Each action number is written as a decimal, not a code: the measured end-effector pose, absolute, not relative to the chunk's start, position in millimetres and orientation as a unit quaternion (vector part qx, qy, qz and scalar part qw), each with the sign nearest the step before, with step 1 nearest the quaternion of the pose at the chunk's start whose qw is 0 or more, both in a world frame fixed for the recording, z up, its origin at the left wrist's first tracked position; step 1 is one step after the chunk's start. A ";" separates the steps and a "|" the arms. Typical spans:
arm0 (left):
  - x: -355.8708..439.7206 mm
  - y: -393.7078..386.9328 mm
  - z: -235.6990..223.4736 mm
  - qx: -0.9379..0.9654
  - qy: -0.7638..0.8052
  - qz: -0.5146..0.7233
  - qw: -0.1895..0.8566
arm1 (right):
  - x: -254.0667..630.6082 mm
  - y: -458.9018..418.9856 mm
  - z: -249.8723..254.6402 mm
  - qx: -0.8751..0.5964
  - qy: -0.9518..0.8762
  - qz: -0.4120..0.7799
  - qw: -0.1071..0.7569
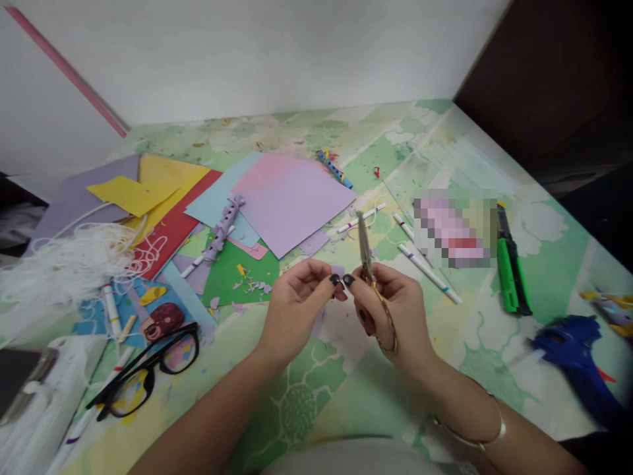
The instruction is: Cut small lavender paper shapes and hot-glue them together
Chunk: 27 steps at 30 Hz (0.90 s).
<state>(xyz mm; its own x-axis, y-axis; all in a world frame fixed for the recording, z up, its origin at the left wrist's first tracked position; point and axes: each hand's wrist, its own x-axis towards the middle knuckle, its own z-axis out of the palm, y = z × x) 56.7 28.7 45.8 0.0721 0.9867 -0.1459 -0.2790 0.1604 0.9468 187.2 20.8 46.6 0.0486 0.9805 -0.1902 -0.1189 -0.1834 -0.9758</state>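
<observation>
Between the thumb and fingers of my left hand (299, 310) is a small piece of purple paper (337, 270). My right hand (395, 310) grips a pair of scissors (364, 247) with gold-coloured handles, blades pointing up and away from me. The right thumb tip meets the left fingertips beside the paper piece. Beyond my hands lie a large lilac sheet (297, 211) and a green sheet (232, 274) strewn with small paper scraps. A white stick wrapped in cut purple paper (222, 227) rests across the coloured sheets.
White string (74, 264) is heaped at the left, near black-framed glasses (148, 376). On the right are a green cutter knife (512, 274), a blue glue gun (573, 356) and a white marker (430, 274). A blue decorated stick (335, 169) lies farther back, before the wall.
</observation>
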 end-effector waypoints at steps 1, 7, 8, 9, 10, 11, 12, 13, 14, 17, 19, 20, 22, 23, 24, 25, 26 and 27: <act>55.1 29.1 45.4 0.389 0.442 0.527 0.613 | 189.8 19.7 46.3 -0.540 -0.450 0.531 0.474; 50.3 30.4 49.1 0.381 0.409 0.592 0.581 | 202.9 8.7 39.3 -0.561 -0.667 0.267 0.411; 50.6 30.2 50.1 0.379 0.406 0.598 0.578 | 203.2 7.3 38.3 -0.559 -0.683 0.232 0.409; 51.1 29.8 50.9 0.377 0.404 0.602 0.577 | 202.9 6.2 37.6 -0.558 -0.693 0.206 0.407; 51.7 29.5 51.5 0.374 0.403 0.606 0.575 | 202.2 5.5 36.9 -0.558 -0.699 0.188 0.405; 52.2 29.2 52.0 0.372 0.403 0.609 0.574 | 201.3 5.0 36.4 -0.558 -0.703 0.176 0.405; 52.7 29.0 52.4 0.370 0.403 0.611 0.573 | 200.4 4.8 36.0 -0.558 -0.705 0.167 0.405; 53.1 28.9 52.8 0.368 0.401 0.613 0.573 | 199.5 4.8 35.6 -0.558 -0.707 0.158 0.405; 53.4 28.9 53.1 0.366 0.399 0.615 0.574 | 198.8 4.9 35.3 -0.558 -0.709 0.149 0.406; 53.9 28.8 53.7 0.354 0.392 0.618 0.582 | 197.7 5.3 35.0 -0.555 -0.715 0.123 0.407; 54.0 28.6 53.8 0.347 0.391 0.618 0.587 | 197.6 5.4 35.3 -0.554 -0.717 0.110 0.409; 54.1 28.4 53.7 0.345 0.391 0.617 0.589 | 197.5 5.4 35.4 -0.554 -0.717 0.105 0.410; 54.4 27.9 53.4 0.344 0.393 0.616 0.590 | 197.1 5.5 35.3 -0.555 -0.718 0.101 0.409; 54.5 27.7 53.1 0.345 0.393 0.615 0.591 | 196.9 5.5 35.0 -0.555 -0.718 0.100 0.409; 54.8 27.6 52.9 0.344 0.392 0.615 0.591 | 196.5 5.7 34.7 -0.555 -0.717 0.101 0.410; 55.0 27.4 52.6 0.343 0.392 0.614 0.593 | 196.2 5.8 34.3 -0.555 -0.716 0.102 0.410; 55.2 27.3 52.4 0.342 0.392 0.614 0.594 | 195.8 5.8 34.0 -0.556 -0.715 0.104 0.411; 55.5 27.2 52.2 0.339 0.393 0.613 0.595 | 195.4 5.8 33.8 -0.556 -0.714 0.105 0.412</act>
